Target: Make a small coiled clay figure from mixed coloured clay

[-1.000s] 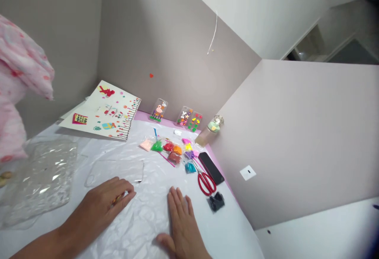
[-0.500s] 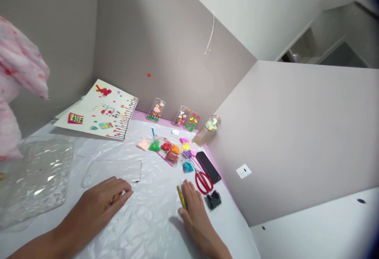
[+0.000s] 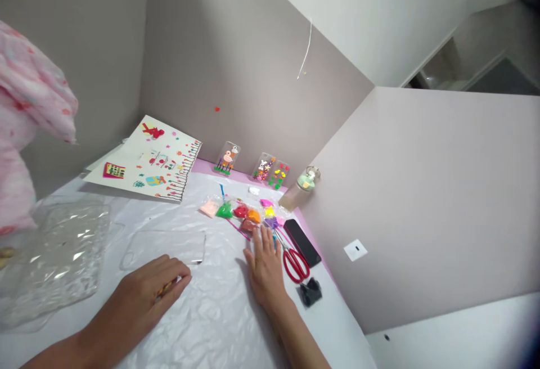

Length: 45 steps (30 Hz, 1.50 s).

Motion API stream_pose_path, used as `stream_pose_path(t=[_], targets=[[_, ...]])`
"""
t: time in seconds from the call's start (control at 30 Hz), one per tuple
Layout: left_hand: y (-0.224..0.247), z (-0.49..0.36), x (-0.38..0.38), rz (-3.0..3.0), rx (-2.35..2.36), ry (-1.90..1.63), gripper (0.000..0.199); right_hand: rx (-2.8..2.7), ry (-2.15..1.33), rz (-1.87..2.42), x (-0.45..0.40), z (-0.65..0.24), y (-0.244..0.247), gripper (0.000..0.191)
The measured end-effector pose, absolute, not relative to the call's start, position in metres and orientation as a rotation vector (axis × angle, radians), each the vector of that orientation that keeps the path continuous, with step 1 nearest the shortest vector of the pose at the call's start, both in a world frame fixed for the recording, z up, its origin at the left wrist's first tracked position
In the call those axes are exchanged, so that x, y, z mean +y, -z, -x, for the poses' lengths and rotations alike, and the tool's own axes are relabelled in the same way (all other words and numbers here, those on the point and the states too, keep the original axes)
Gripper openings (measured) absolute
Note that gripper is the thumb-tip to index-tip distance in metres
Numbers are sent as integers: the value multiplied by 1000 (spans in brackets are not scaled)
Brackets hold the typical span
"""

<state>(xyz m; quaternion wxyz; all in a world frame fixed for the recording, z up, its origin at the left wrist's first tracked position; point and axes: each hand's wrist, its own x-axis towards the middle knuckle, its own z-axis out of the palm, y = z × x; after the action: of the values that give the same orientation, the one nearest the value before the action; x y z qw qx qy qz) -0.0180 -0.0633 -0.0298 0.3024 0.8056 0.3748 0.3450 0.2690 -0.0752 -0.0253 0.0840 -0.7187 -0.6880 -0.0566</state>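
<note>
My left hand (image 3: 154,284) rests on the white plastic sheet (image 3: 211,318), its fingers curled around a thin orange-brown stick (image 3: 166,288) that mostly hides inside the grip. Just beyond its knuckles lies a clear phone case (image 3: 169,245). Flat and with fingers stretched out, my right hand (image 3: 265,270) reaches to the small clay packets. Its fingertips partly cover a blue packet and come close to a brown packet (image 3: 248,226). Right of this hand are red-handled scissors (image 3: 296,265) and a black packet (image 3: 309,292).
Green (image 3: 225,210), red and orange clay packets lie mid-table. Decorated clear cases (image 3: 228,158) lean on the wall near a bottle (image 3: 297,190). A black oblong case (image 3: 302,242) is at right. At left are a drawing pad (image 3: 147,161), a clear plastic pouch (image 3: 63,251) and pink cloth (image 3: 34,93).
My right hand has moved forward to the clay packets, over the blue one. The yellow stick beside it before is out of sight. My left hand has stayed nearly in place.
</note>
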Motion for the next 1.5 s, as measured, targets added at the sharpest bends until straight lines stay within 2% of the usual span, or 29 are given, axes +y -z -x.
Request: stream_pose_path(t=[0.13, 0.37, 0.6, 0.9, 1.03, 1.2, 1.37, 1.5], targets=[[27, 17, -63, -2142, 964, -918, 31, -2081, 203, 2087, -78, -271, 40, 57], [25, 18, -65, -2161, 939, -960, 30, -1828, 330, 2203, -75, -311, 35, 55], [23, 17, -65, -2142, 987, -919, 33, -2067, 251, 1999, -75, -281, 46, 57], [17, 16, -66, -2152, 971, -954, 33, -1810, 216, 2116, -71, -356, 27, 60], [20, 16, -65, -2141, 972, -949, 34, -1853, 186, 2079, -96, -336, 32, 58], [20, 17, -66, -2128, 951, -960, 32, -2286, 76, 1898, -115, -309, 40, 61], [22, 17, -67, -2121, 958, -975, 30, -2172, 109, 2026, -112, -320, 33, 59], [22, 16, -69, -2122, 934, -968, 32, -2386, -70, 1778, -125, -280, 25, 74]])
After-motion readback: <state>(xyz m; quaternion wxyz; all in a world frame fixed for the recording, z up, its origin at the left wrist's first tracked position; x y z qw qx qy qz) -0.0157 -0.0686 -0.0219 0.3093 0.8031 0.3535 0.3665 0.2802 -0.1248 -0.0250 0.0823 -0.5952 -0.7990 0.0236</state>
